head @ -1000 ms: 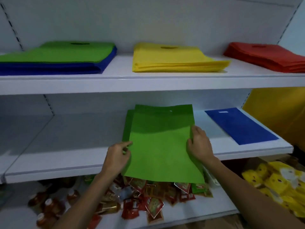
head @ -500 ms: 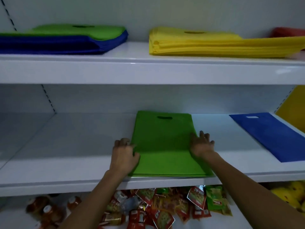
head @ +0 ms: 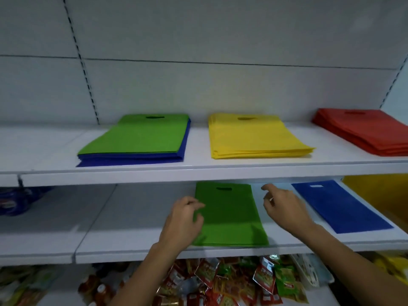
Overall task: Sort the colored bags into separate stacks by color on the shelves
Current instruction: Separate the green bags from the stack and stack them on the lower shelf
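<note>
Right hand (head: 284, 210) has lifted off the green bag (head: 230, 219), grip released; left hand (head: 183, 219), likewise released, overlaps its edge.

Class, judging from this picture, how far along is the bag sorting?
Done: the yellow stack and red stack sit single-coloured on the upper shelf; a green pile and a blue bag lie apart on the middle shelf. In hand: nothing gripped; the left hand hovers at the green pile's edge, the right hand beside it, both loose. Left: the mixed stack, green over blue, needs splitting.
</note>
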A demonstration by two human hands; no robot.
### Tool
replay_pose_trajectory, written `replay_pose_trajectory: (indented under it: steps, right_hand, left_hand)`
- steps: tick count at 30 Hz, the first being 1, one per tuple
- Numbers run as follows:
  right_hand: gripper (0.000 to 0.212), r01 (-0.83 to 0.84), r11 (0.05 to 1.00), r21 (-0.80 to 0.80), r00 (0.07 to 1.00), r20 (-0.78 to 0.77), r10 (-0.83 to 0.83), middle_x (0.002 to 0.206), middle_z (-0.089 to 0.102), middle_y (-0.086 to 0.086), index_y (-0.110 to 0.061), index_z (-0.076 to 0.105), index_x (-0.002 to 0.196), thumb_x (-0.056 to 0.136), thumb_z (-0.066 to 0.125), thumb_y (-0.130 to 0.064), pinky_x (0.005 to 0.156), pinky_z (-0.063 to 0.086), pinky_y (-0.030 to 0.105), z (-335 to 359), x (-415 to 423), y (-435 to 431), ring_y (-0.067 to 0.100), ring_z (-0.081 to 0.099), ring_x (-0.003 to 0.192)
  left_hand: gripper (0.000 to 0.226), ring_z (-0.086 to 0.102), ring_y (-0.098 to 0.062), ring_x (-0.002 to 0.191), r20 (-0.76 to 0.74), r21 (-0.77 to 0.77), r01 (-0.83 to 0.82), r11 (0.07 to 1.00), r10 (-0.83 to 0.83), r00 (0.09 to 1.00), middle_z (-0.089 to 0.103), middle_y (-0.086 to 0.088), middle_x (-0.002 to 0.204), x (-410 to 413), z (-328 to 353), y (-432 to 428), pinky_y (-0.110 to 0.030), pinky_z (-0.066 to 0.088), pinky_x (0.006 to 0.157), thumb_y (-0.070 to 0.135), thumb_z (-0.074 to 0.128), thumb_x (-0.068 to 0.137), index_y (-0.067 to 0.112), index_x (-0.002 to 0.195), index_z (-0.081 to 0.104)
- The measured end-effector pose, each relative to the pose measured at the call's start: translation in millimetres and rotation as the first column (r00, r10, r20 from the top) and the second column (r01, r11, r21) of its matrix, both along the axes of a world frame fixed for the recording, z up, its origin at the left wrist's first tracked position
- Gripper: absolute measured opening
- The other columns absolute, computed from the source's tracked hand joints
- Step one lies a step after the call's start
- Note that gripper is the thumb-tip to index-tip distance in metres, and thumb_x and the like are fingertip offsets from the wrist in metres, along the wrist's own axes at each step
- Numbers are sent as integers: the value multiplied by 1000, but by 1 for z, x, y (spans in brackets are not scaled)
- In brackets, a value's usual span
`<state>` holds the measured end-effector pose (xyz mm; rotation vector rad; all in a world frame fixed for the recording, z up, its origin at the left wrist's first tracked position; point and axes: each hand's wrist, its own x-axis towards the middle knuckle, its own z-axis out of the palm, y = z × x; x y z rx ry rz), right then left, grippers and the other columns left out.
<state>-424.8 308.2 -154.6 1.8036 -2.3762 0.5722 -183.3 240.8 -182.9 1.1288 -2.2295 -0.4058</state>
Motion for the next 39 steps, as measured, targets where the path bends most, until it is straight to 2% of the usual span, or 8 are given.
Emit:
replay_pose_trajectory:
  steps: [6,13,18,23,28,32,36,39]
  right_hand:
    - [27,-31,970,-243,1000,-4,31,96,70,3,-13,57,116,89,51,-16,66,41,33,85,34,-3,31,62,91]
    - [28,-69,935,-349,997,17,80,101,69,5,-12,57,117,90,51,-17,68,42,33,121,92,-84,30,61,93]
    - [27,-51,957,-287,998,23,60,104,67,5,-12,56,114,88,50,-19,70,41,33,126,126,-150,32,58,100]
    - [23,-56,978,-202,998,-16,54,107,62,17,-2,58,104,89,49,-16,74,40,34,113,152,-216,33,56,100]
    - [31,90,991,-103,978,196,-68,108,57,24,7,55,103,90,55,-20,80,40,34,89,161,-262,34,54,103]
    - [30,215,967,-137,917,370,-151,92,58,21,0,54,85,87,62,-29,61,28,30,68,156,-274,30,53,84]
    - [25,209,957,-199,922,366,-126,94,60,19,4,57,95,87,63,-18,61,25,27,64,152,-278,29,53,86]
    - [20,211,958,-192,921,367,-129,95,60,21,4,56,95,88,60,-14,62,29,27,63,151,-280,29,53,85]
  left_hand:
    - [26,50,-19,107,-75,-90,-38,995,32,997,57,-5,110,35,68,1,-21,34,91,7,58,83,11,107,67]
    - [25,53,-19,105,-96,-164,-143,976,129,987,60,-3,108,111,110,-65,-25,38,90,7,58,82,13,105,69]
    - [27,54,-21,98,-113,-137,-235,962,220,969,59,-6,107,153,128,-137,-27,40,84,8,60,82,16,107,68]
    - [27,59,-23,92,-148,20,-389,921,387,910,61,-11,112,182,120,-206,-28,41,78,18,62,83,17,109,66]
    - [28,60,-24,94,-208,163,-386,908,414,886,65,-12,104,187,97,-233,-28,42,77,23,67,81,16,108,67]
    - [27,58,-20,85,-255,95,-398,913,409,876,67,-10,101,187,90,-243,-26,42,78,19,71,78,14,105,69]
    - [28,57,-23,88,-237,-34,-421,907,401,885,66,-10,99,184,90,-242,-31,41,81,15,72,77,11,104,68]
    - [28,60,-22,91,-259,5,-383,924,371,892,68,-9,100,184,92,-239,-29,43,82,12,71,77,10,105,67]
